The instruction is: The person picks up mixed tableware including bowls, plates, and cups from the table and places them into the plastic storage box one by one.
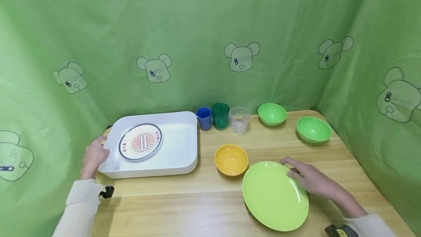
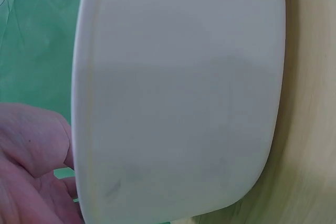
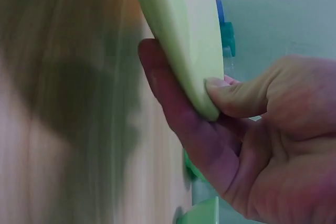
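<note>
We see the right hand (image 1: pixel 309 181) pinching a glossy lime-green round plate (image 1: pixel 275 196) by its edge above the pale wooden table (image 1: pixel 171 207), near a round yellow-orange bowl (image 1: pixel 231 161); the left hand (image 1: pixel 94 153) touches a white rounded-rectangular tray (image 1: pixel 179 138), fingers partly hidden, so we cannot tell its grip.

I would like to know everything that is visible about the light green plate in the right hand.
The light green plate is round or slightly oval, smooth, glossy and plain, apparently plastic, with nothing on it. The right hand pinches its edge, thumb above and fingers below, holding it over the wooden table, seemingly raised and tilted. Beyond its left side sits the orange bowl; whether they touch is unclear.
</note>
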Tool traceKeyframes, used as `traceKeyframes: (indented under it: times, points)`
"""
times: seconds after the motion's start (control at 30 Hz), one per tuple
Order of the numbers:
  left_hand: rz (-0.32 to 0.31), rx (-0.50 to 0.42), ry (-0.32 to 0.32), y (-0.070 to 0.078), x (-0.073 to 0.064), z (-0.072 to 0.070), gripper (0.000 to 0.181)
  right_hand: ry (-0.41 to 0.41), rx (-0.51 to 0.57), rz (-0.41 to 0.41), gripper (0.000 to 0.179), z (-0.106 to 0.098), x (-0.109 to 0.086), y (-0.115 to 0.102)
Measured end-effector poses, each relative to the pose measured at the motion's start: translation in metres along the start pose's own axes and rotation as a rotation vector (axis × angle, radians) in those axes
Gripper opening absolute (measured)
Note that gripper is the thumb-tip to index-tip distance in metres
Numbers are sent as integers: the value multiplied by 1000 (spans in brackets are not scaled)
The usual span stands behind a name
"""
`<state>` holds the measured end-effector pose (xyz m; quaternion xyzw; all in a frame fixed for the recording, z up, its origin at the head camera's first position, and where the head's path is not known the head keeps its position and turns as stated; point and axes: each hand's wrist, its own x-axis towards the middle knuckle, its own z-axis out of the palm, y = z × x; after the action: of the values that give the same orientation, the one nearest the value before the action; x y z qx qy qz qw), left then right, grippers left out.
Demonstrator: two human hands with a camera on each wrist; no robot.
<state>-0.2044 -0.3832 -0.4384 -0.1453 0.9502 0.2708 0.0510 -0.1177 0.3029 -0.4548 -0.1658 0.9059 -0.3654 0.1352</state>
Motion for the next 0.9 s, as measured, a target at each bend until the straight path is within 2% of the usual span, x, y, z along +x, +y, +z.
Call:
traceKeyframes:
  times: [0.23,0.37,0.53,0.67,0.77,0.9]
  points:
    - [-19,29,18,3,-2,1,71,105,-89,-45,25,-6,2,-4]
    - [-24,36,29,2,-1,3,72,175,-96,-74,21,-7,4,-9]
    - [-35,47,28,2,-1,5,72,232,-26,-56,23,-6,5,-15]
    - [-43,63,33,2,-1,5,72,248,104,34,31,-7,7,-20]
    - [-43,62,40,2,-1,5,72,257,178,62,34,-8,9,-22]
    - [-41,48,49,2,0,4,71,283,201,59,35,-8,11,-25]
